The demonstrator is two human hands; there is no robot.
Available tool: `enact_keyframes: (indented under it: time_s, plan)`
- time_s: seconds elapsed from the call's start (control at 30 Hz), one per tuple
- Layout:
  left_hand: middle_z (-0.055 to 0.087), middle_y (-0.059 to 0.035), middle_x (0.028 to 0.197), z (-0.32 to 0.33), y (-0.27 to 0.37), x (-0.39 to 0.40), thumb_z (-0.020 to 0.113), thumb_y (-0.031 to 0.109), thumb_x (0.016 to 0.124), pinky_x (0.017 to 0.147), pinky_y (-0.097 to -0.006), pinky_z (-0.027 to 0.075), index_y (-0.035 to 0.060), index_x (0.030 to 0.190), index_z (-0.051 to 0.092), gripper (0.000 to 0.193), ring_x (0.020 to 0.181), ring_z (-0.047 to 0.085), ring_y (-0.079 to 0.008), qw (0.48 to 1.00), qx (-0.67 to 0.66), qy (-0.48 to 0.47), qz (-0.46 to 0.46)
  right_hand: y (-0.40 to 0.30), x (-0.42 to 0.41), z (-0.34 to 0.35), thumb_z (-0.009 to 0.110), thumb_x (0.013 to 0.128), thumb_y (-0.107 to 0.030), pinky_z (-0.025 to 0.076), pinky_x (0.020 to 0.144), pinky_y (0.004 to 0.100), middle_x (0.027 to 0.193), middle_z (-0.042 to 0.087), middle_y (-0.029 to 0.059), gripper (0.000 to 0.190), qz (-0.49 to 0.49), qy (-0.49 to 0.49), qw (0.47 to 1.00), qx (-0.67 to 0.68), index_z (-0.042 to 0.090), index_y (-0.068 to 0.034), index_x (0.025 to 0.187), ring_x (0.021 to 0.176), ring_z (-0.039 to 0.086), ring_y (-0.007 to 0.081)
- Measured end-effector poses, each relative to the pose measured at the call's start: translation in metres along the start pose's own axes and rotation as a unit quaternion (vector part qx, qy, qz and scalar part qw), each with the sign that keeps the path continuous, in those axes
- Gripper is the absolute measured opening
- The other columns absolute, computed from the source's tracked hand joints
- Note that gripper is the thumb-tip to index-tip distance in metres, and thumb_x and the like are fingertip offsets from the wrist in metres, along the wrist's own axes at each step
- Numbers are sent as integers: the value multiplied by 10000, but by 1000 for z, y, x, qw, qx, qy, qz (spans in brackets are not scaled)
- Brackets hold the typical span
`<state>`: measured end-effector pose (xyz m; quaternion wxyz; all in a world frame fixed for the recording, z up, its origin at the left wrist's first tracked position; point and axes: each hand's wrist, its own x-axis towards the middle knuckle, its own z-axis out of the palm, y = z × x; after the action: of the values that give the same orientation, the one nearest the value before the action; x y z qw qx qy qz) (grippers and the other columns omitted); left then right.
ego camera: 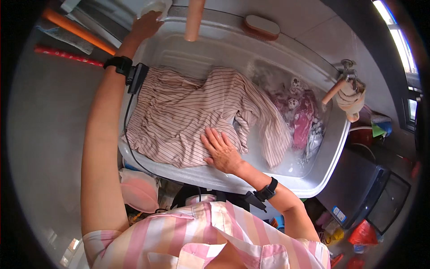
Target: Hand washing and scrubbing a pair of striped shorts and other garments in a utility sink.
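Note:
Striped, elastic-waisted trousers (188, 114) lie spread on the left part of a white laundry sink (336, 158), one leg reaching right toward the water. My right hand (223, 153) rests flat on the cloth near the front rim, fingers apart. Up at the sink's back left corner, my left hand (146, 25) reaches to a whitish dish or holder (156, 8); whether it grips anything there is hidden. Soapy water stands at the sink's right end, with a dark pink cloth (304, 121) and a pale cloth (314, 144) in it.
A metal tap (349, 74) wrapped in cloth stands at the right rim. A brush (262, 27) lies on the back ledge, beside an orange-pink pipe (195, 20) hanging over the sink. A dark cabinet (349, 185) is at right; a pink basin (139, 195) sits below the front left.

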<state>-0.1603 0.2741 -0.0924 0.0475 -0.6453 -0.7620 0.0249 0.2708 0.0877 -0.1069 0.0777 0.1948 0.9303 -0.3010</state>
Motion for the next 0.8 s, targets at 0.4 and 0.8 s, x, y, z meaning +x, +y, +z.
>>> enact_keyframes:
  time_s: [0.4,0.8]
  plan:
    - [474,-132,1180,-73,68,-70,584,304,779,917,-466,311,111,1187,470,465,1107,444,-289,985,-71,149,-56,-3,-2,5,534,772,-414,169,1043,432,1410,180,158,757,-5,31,999,4,205,-59,1354,1302,189,291]
    - [200,-101,1410,1,234,-211,524,343,817,1057,-462,121,38,1339,236,670,1300,194,-228,974,-196,-91,60,-5,-1,11,520,780,-412,139,1052,437,1409,187,149,732,-5,48,999,-9,225,-57,1349,1310,160,276]
